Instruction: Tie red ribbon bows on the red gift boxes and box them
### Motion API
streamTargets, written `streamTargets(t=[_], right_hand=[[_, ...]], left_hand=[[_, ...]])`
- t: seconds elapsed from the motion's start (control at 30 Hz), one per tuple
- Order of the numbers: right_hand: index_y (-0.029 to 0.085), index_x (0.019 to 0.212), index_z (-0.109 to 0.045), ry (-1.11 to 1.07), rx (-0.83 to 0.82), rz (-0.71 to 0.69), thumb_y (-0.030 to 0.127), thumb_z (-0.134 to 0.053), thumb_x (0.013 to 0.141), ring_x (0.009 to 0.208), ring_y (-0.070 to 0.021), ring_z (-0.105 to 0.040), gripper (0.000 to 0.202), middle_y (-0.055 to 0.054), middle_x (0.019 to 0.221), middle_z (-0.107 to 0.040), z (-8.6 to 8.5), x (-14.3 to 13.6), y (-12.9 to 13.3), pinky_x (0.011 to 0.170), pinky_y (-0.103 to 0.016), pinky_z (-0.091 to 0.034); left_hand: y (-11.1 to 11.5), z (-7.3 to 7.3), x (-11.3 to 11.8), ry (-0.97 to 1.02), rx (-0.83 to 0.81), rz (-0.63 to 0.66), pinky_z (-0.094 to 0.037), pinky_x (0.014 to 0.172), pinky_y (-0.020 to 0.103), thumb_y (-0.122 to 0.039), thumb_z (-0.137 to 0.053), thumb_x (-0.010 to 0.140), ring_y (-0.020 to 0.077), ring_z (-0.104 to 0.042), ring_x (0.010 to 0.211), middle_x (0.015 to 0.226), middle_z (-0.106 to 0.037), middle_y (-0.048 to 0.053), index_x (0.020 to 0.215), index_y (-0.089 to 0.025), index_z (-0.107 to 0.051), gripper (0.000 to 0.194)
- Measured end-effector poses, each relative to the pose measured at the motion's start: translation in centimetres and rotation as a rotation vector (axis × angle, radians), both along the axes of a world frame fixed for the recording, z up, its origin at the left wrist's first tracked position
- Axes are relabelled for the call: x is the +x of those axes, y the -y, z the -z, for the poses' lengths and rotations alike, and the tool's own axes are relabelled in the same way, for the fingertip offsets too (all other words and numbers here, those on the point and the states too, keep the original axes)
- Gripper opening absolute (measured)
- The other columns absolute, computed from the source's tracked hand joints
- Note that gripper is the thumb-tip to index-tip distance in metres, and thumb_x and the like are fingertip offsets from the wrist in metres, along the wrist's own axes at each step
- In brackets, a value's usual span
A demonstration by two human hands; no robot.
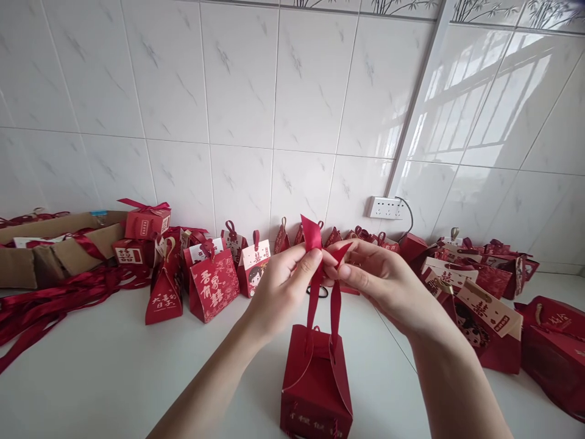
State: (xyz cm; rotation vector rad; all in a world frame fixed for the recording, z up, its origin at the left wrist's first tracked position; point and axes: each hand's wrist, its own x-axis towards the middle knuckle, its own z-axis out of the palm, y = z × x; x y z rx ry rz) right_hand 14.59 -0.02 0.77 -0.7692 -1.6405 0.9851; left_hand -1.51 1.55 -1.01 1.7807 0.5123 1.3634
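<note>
Wall (242,85): glossy, veined tile
Desk (91,378): smooth, white
Box (316,381): red card, curved flaps
Ribbon (311,233): red satin
Left grip (286,277): pinched on ribbon
Right grip (388,283): pinched on ribbon

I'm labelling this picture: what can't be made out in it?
In the head view:
Ribbon: the pinched part, hidden by the fingers.
Front box: lowest part, cut off by the lower edge.
Its lettering: too blurred to read.
Cardboard box: left end, cut off by the left edge.
Red package: right side, cut off by the right edge.
</note>
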Motion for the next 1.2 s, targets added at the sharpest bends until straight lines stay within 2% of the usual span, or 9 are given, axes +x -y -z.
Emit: streamTargets(t=[0.13, 0.2, 0.33, 0.4, 0.5, 0.7, 0.83, 1.0, 1.2], right_hand=[[0.018, 0.095, -0.057, -0.012, 0.064, 0.111, 0.036, -0.068, 0.079, 0.073, -0.0163, -0.067, 0.026, -0.002, 0.074, -0.065, 0.0, -0.2, 0.2, 0.069, -0.031, -0.057], [0.018, 0.093, -0.058, 0.017, 0.113, 0.171, 0.035, -0.067, 0.079, 0.074, -0.0165, -0.067, 0.024, -0.002, 0.075, -0.067, 0.1, -0.2, 0.4, 0.068, -0.029, -0.056], [0.018, 0.086, -0.062, 0.109, 0.216, 0.397, 0.031, -0.067, 0.078, 0.070, -0.0165, -0.067, 0.017, -0.004, 0.076, -0.069, 0.2, -0.1, 0.6, 0.059, -0.027, -0.054], [0.018, 0.087, -0.064, 0.103, 0.238, 0.463, 0.030, -0.068, 0.077, 0.068, -0.0160, -0.066, 0.017, -0.004, 0.077, -0.069, 0.2, -0.2, 0.6, 0.057, -0.026, -0.054], [0.017, 0.086, -0.065, 0.045, 0.247, 0.450, 0.029, -0.066, 0.078, 0.068, -0.0155, -0.066, 0.014, -0.004, 0.078, -0.069, 0.1, -0.4, 0.6, 0.059, -0.026, -0.054], [0.018, 0.077, -0.063, -0.044, 0.298, 0.437, 0.027, -0.062, 0.081, 0.062, -0.0115, -0.062, 0.009, -0.001, 0.073, -0.066, 0.1, -0.6, 0.7, 0.056, -0.022, -0.053], [0.019, 0.077, -0.063, -0.050, 0.318, 0.447, 0.028, -0.063, 0.081, 0.066, -0.0135, -0.064, 0.010, -0.002, 0.073, -0.066, 0.1, -0.7, 0.9, 0.058, -0.024, -0.054], [0.020, 0.076, -0.062, -0.068, 0.323, 0.429, 0.030, -0.064, 0.080, 0.070, -0.0168, -0.066, 0.011, -0.003, 0.074, -0.068, 0.1, -1.0, 1.0, 0.055, -0.026, -0.054], [0.020, 0.078, -0.064, -0.089, 0.361, 0.509, 0.025, -0.063, 0.081, 0.069, -0.0136, -0.065, 0.005, -0.001, 0.075, -0.068, 0.2, -1.0, 1.0, 0.060, -0.025, -0.054]], left_hand=[[-0.1, 0.2, 0.1, -0.028, -0.021, 0.004, -0.051, 0.077, 0.027, -0.037, -0.046, 0.093, 0.0140, -0.063, 0.081, 0.088, -0.069, 0.005, 0.098, -0.017, -0.067, 0.030], [-0.2, 0.2, 0.1, -0.042, -0.006, -0.024, -0.052, 0.077, 0.027, -0.038, -0.046, 0.093, 0.0140, -0.063, 0.082, 0.088, -0.069, 0.004, 0.098, -0.018, -0.068, 0.029], [-0.4, 0.2, 0.2, -0.030, 0.055, -0.102, -0.052, 0.080, 0.028, -0.038, -0.046, 0.092, 0.0156, -0.063, 0.089, 0.093, -0.069, 0.005, 0.095, -0.019, -0.068, 0.029], [-0.5, 0.3, 0.3, -0.022, 0.077, -0.112, -0.051, 0.083, 0.028, -0.038, -0.047, 0.092, 0.0160, -0.063, 0.094, 0.099, -0.068, 0.005, 0.095, -0.020, -0.068, 0.028], [-0.5, 0.5, 0.7, 0.009, 0.087, -0.086, -0.052, 0.082, 0.027, -0.037, -0.050, 0.091, 0.0158, -0.063, 0.095, 0.102, -0.067, 0.005, 0.096, -0.020, -0.067, 0.024], [-0.3, 0.9, 1.5, 0.046, -0.015, -0.018, -0.052, 0.079, 0.025, -0.034, -0.060, 0.086, 0.0142, -0.064, 0.086, 0.091, -0.067, 0.002, 0.096, -0.019, -0.062, 0.019], [0.1, 0.9, 1.8, 0.035, -0.067, 0.011, -0.051, 0.071, 0.023, -0.034, -0.061, 0.085, 0.0128, -0.063, 0.079, 0.085, -0.067, 0.001, 0.096, -0.019, -0.061, 0.019], [0.3, 0.9, 2.1, 0.065, -0.126, -0.023, -0.047, 0.059, 0.020, -0.032, -0.068, 0.079, 0.0104, -0.059, 0.069, 0.076, -0.061, -0.001, 0.084, -0.018, -0.057, 0.018], [0.0, 0.7, 1.7, 0.010, -0.151, 0.042, -0.044, 0.055, 0.020, -0.031, -0.067, 0.078, 0.0076, -0.053, 0.059, 0.069, -0.060, -0.003, 0.080, -0.019, -0.062, 0.013]])
